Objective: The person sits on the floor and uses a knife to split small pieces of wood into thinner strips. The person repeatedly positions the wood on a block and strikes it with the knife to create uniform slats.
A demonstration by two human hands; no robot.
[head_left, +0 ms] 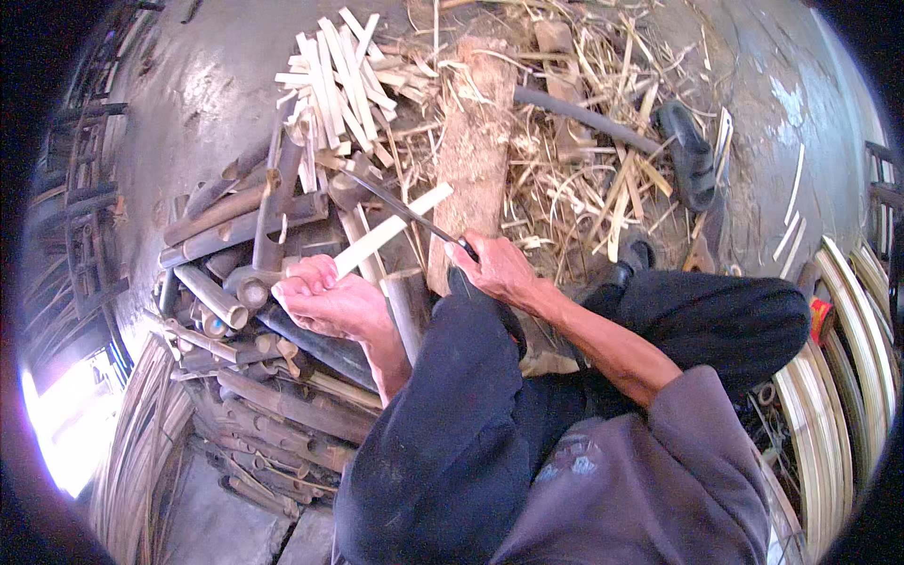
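Observation:
My left hand (334, 303) is closed around the near end of a pale, flat bamboo strip (372, 245), which slants up and away to the right. In my right hand (504, 273) is the dark handle of a knife (381, 194). Its long thin blade points far left and crosses the strip near the strip's far end. Whether the edge bites into the strip, I cannot tell. Beneath and beyond the hands lies a worn wooden plank (476, 151). A heap of similar cut strips (331, 80) rests on the floor beyond my left hand.
Bamboo tube pieces (250, 221) are piled at my left. Shavings (612, 71) litter the floor around the plank, with a dark rod (589, 118) among them. A dark sandal (687, 155) lies to the right. Long split bamboo lengths (815, 414) curve along the right side.

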